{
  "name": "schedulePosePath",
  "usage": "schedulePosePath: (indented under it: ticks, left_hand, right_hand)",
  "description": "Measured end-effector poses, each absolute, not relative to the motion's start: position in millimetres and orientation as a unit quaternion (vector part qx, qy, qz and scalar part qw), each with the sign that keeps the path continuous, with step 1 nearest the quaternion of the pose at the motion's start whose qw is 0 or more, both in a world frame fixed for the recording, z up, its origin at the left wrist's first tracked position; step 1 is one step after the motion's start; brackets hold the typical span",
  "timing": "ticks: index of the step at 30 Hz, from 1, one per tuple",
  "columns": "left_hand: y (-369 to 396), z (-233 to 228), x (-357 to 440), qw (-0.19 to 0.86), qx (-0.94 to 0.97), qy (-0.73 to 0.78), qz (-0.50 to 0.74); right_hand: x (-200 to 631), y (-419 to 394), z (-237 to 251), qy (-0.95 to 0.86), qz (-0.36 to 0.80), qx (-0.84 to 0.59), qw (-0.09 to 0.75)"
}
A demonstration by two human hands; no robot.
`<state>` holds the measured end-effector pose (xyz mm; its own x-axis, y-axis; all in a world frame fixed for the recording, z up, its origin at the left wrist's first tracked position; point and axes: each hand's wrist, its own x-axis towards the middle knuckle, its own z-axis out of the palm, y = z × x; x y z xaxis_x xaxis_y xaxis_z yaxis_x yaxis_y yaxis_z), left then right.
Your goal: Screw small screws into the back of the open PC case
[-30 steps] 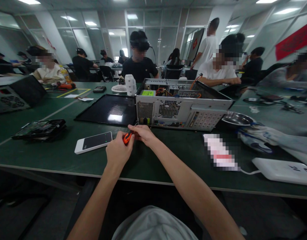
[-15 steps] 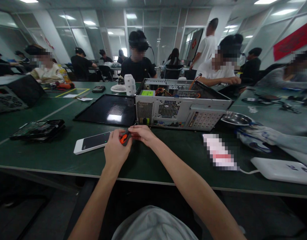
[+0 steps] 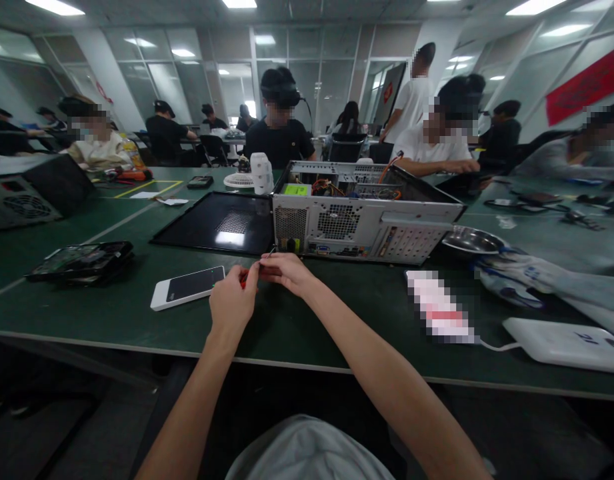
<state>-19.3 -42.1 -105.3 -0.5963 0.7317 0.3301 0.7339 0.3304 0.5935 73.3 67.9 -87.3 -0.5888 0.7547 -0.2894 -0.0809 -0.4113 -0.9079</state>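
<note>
While the screwdriver (image 3: pixel 247 275) is gripped in both hands just in front of the case (image 3: pixel 361 217), its tip is aimed up toward the case's rear panel, near the lower left corner. Left hand (image 3: pixel 231 303) is closed around the orange handle; right hand (image 3: pixel 284 269) is pinched on the shaft close to the handle, so the hands are held together, nearly touching. Step is judged as tool set-up or tip alignment, not yet driving: the tip appears short of the panel. Next move would call for the tip to be seated squarely in a screw head on that panel, with the shaft kept in line and the case kept from sliding.

Outward from the case: a phone (image 3: pixel 189 286) lies left of the hands, a black side panel (image 3: pixel 219 222) flat at the case's left, a black drive or board (image 3: pixel 81 259) further left. A steel bowl (image 3: pixel 474 240) sits at the case's right, a white flat device (image 3: pixel 569 343) nearer the table (image 3: pixel 297 327) edge on that side.

Hard to make out: most of the handle is hidden by the left hand; the tip type and any target screw are too small to read. Whether a bit is being fitted cannot be told. Other people are seated behind the case.
</note>
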Motion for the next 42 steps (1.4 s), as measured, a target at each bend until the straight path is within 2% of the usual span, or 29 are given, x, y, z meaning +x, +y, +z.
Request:
schedulePosePath:
  ticks: [7,17,25,32,42]
  left_hand:
    - [-44,-112,-18,0.041,-0.481,-0.773,-0.412]
    - [-42,-105,-12,0.085,-0.46,-0.819,-0.332]
    - [-43,-102,-11,0.065,-0.455,-0.843,-0.279]
    - [-46,-104,-5,0.069,-0.487,-0.79,-0.366]
    - [-37,-109,-13,0.062,-0.501,-0.814,-0.289]
  right_hand:
    - [70,68,-91,-0.463,0.749,-0.373,0.291]
    - [68,69,-91,-0.464,0.743,-0.38,0.298]
    - [71,66,-91,-0.455,0.754,-0.373,0.293]
    - [65,66,-96,-0.473,0.726,-0.389,0.315]
    - [66,59,-94,-0.483,0.719,-0.403,0.296]
